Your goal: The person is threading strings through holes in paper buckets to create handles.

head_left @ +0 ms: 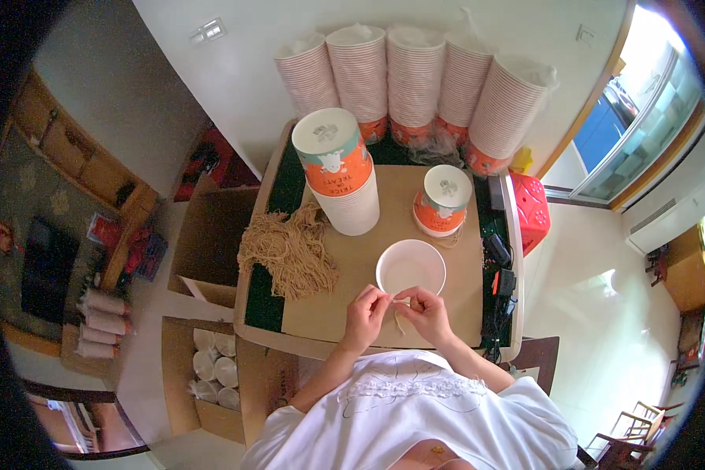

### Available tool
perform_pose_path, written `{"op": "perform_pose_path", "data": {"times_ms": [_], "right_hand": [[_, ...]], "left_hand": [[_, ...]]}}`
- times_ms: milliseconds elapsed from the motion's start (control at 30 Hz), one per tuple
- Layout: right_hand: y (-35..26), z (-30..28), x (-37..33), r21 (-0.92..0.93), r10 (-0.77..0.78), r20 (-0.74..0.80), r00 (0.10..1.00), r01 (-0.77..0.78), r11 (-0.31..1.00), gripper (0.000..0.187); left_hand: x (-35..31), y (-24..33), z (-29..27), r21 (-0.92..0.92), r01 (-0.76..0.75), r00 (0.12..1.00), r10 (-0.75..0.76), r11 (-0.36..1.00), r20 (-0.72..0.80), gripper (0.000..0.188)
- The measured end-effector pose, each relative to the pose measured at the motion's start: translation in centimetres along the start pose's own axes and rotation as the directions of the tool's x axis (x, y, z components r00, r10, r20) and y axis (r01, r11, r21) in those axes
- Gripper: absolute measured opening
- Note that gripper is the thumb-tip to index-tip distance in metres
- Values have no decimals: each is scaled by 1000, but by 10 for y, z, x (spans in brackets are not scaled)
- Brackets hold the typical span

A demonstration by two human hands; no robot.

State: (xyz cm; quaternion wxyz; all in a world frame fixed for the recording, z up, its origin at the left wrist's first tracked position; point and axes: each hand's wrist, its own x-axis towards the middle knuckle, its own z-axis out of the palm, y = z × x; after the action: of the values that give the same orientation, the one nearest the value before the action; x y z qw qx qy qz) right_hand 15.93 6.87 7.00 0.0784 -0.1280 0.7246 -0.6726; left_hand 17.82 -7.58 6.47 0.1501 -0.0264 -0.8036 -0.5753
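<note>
Pinching an apparent cord point(400, 324), left hand point(364, 317) and right hand point(428, 315) meet at lower centre. A slipping grip could tip the white cup point(411, 268) just above.

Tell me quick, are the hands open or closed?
Left hand: closed in a pinch; what's held can't be told.
Right hand: pinched closed too, beside the tan cord; hold unclear.

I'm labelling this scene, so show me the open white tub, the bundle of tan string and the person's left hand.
Open white tub point(409, 266): head view, on its bare inside.
Bundle of tan string point(288, 252): head view, mid-strands.
Left hand point(363, 318): head view, back of the hand.
</note>
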Motion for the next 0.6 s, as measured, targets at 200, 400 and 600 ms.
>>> {"op": "perform_pose_path", "data": {"times_ms": [200,400,600], "right_hand": [[-1,-2,0,-45,25,5,1000,-25,999,9],[-3,-1,0,-56,49,1,999,-49,997,9],[-4,-3,2,-38,71,31,997,-69,997,9]], "left_hand": [[-1,-1,1,30,32,999,-33,999,31,19],[0,-4,4,-29,23,999,-22,999,44,24],[-4,-16,2,-194,164,979,-136,967,151,17]]}}
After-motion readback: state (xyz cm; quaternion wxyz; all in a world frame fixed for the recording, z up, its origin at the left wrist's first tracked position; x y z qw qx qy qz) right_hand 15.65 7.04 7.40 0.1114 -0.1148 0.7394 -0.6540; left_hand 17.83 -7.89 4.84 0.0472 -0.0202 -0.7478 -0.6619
